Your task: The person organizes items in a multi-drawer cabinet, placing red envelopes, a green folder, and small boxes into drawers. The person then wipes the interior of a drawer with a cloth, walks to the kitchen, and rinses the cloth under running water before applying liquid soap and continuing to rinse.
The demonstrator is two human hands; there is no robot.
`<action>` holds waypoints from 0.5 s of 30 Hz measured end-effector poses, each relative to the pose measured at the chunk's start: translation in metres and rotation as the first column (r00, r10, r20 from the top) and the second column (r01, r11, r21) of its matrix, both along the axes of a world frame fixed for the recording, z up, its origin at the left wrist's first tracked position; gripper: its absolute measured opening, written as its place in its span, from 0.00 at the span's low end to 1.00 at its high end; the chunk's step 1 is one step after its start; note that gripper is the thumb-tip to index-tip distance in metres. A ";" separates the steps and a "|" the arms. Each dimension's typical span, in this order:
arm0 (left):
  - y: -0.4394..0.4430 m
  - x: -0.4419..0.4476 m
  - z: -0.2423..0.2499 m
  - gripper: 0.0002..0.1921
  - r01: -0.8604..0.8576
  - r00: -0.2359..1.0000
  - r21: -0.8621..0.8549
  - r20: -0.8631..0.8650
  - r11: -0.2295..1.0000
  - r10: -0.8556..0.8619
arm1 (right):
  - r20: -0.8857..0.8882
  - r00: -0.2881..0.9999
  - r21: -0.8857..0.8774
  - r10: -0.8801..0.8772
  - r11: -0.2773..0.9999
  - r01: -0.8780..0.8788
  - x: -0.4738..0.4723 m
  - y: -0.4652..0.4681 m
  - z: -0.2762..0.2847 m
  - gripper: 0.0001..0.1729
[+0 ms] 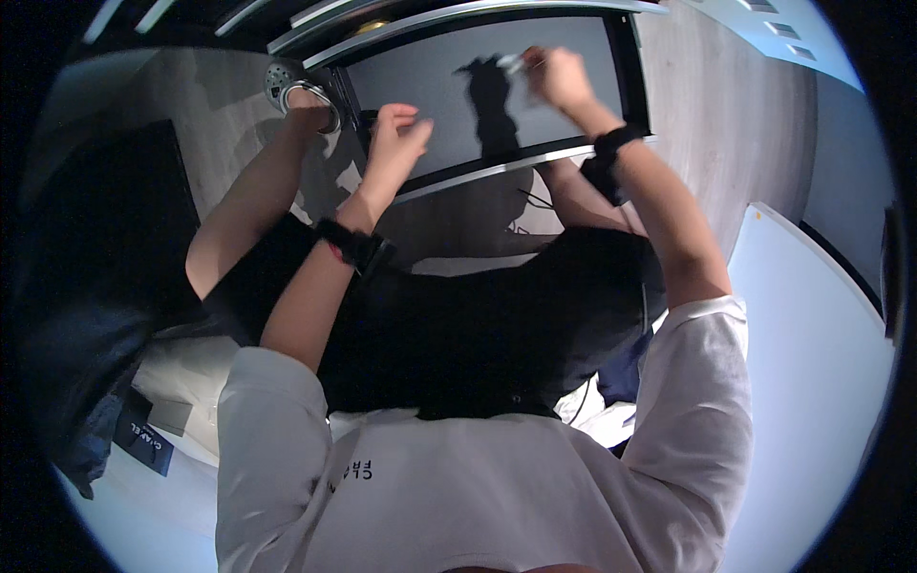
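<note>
Before me is a pulled-out drawer (423, 86) with a grey bottom, dark sides and a pale metal front edge. Over its far right part, my right hand (562, 77) pinches a small whitish object (510, 63), too blurred to identify. A dark shadow falls on the drawer bottom just left of that hand. My left hand (398, 140) hovers above the drawer's left side, fingers bent and thumb apart, with nothing seen in it. Black bands (356, 246) (610, 163) circle both wrists.
My legs straddle the drawer, and a grey perforated clog (281, 80) is on my left foot. A white panel (802, 301) stands at right. Dark fabric (86, 308) hangs at left above a black Chanel bag (143, 438). Wood-look flooring (706, 107) surrounds the drawer.
</note>
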State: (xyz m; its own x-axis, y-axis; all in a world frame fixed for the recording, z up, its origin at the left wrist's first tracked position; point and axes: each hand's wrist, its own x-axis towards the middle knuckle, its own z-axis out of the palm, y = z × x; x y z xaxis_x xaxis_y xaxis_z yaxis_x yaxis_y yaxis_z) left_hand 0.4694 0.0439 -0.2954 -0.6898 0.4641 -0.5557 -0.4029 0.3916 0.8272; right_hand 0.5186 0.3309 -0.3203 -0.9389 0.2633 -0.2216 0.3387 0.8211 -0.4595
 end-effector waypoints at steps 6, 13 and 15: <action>-0.021 0.044 -0.022 0.10 0.585 0.498 -0.512 -0.384 0.629 -0.777 | -0.018 0.929 0.401 -0.369 0.849 0.345 0.002 0.158 -0.073 0.12; -0.011 0.081 -0.021 0.14 0.601 0.459 -0.592 -0.295 0.537 -0.838 | 0.195 0.958 0.086 -0.211 0.976 0.198 0.033 0.165 -0.057 0.21; -0.008 0.079 -0.025 0.21 0.576 0.510 -0.602 -0.263 0.553 -0.819 | 0.364 0.892 -0.291 -0.270 0.876 0.384 0.019 0.139 -0.030 0.25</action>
State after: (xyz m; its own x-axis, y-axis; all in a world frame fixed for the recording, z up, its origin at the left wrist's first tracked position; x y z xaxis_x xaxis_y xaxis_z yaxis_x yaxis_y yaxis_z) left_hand 0.5481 0.0355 -0.3201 -0.4393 0.7348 -0.5167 0.5485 0.6750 0.4936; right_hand 0.5376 0.4696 -0.3498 -0.6828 0.3956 -0.6142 0.7275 0.4450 -0.5222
